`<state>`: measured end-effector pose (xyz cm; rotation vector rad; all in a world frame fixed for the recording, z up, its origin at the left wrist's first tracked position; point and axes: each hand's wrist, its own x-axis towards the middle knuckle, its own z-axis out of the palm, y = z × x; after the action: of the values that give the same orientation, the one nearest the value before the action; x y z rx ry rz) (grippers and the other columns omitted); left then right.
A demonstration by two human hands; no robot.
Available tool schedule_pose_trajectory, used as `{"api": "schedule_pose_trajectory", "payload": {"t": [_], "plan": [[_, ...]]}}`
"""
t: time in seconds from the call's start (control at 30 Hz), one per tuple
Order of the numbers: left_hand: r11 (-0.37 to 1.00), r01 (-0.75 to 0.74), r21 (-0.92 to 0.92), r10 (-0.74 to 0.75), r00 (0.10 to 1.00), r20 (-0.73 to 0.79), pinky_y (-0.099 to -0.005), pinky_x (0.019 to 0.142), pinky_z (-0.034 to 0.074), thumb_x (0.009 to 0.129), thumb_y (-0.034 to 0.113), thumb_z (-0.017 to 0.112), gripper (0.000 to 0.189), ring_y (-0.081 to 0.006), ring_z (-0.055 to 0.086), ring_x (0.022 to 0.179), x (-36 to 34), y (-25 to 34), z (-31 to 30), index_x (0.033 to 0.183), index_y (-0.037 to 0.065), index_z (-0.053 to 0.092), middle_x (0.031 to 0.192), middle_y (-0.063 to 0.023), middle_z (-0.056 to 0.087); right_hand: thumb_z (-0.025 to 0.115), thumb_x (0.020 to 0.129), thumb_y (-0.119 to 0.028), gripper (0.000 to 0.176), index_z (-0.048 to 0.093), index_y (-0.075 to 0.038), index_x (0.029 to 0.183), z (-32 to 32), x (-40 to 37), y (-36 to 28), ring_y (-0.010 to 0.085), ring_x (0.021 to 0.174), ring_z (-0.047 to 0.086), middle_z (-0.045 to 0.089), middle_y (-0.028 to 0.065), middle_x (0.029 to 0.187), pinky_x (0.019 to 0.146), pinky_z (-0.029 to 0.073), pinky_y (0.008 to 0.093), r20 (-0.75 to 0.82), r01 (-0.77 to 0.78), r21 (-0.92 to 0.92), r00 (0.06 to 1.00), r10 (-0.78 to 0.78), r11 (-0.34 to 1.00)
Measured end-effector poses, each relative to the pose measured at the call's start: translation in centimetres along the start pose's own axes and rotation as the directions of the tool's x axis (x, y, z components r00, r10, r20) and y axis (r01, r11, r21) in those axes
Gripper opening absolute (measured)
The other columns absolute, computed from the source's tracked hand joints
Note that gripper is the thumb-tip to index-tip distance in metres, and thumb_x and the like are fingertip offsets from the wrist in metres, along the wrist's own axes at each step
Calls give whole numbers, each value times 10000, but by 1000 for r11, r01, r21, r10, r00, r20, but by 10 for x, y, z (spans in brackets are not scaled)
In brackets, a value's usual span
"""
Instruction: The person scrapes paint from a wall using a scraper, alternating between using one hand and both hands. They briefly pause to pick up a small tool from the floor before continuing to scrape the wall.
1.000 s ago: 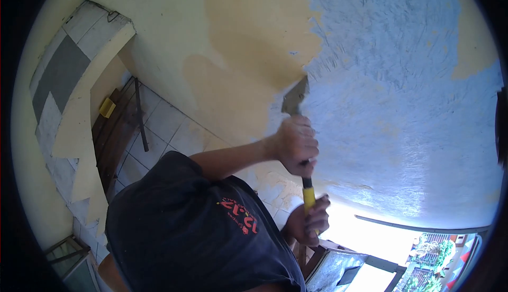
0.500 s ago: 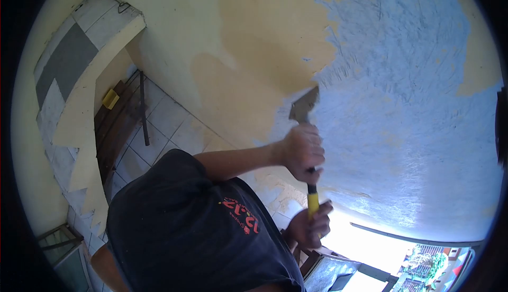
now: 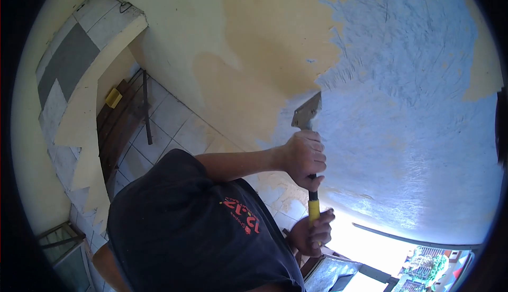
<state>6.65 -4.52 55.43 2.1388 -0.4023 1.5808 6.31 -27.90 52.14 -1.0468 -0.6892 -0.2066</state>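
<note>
A wall scraper [image 3: 308, 111] with a flat metal blade and a black-and-yellow handle is up against the wall [image 3: 381, 149]. My left hand [image 3: 305, 157] is wrapped round the black part of the handle, just behind the blade. Further down, my right hand [image 3: 312, 234] closes on the yellow end of the handle, fingers curled. The blade's tip lies at a border where tan surface meets rough, bluish-white wall. Scratch-like marks cover the pale area above and beyond the blade.
Wooden boards [image 3: 124, 122] and a yellow object [image 3: 113, 98] lie on the tiled floor, beside a tiled ledge [image 3: 74, 54] with a jagged edge. A glass-paned frame [image 3: 69, 255] stands at lower left. Bright daylight enters at lower right, with plants [image 3: 426, 263] outside.
Both hands and the scraper have shifted slightly down in the view; the blade looks sharper now. The grip of both hands is the same.
</note>
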Motion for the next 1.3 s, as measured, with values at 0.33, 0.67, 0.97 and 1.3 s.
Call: {"api": "schedule_pose_trajectory", "payload": {"t": [0.33, 0.67, 0.97, 1.3], "plan": [[999, -27, 34, 27, 999, 20, -333, 522, 382, 591, 306, 630, 267, -188, 465, 489, -1, -9, -2, 496, 157, 429, 510, 20, 416, 475, 714, -247, 233, 340, -160, 545, 26, 10, 6, 212, 783, 456, 363, -13, 532, 1044, 306, 426, 202, 32, 187, 977, -70, 982], [996, -28, 83, 22, 998, 65, -330, 536, 396, 589, 295, 621, 251, -186, 461, 485, -4, -1, -1, 497, 155, 434, 502, 20, 412, 514, 737, -257, 270, 381, -159, 524, 12, 9, -5, 206, 713, 496, 375, -7, 496, 972, 357, 463, 158, 44, -91, 987, -30, 995], [994, -37, 100, 27, 995, 99, -339, 554, 410, 587, 280, 604, 216, -190, 477, 487, -3, -2, -10, 497, 161, 449, 501, 15, 426, 490, 730, -253, 224, 379, -163, 558, 10, 3, -4, 221, 820, 451, 381, -12, 560, 1015, 303, 466, 141, 46, 84, 988, -57, 995], [998, -7, 67, 7, 1000, -1, -342, 506, 367, 596, 318, 578, 270, -191, 436, 471, -9, -8, -1, 507, 156, 380, 515, 6, 383, 541, 734, -264, 298, 354, -146, 535, 37, 1, 12, 209, 736, 482, 400, -7, 518, 960, 364, 451, 83, 45, 158, 995, -59, 986]]}}
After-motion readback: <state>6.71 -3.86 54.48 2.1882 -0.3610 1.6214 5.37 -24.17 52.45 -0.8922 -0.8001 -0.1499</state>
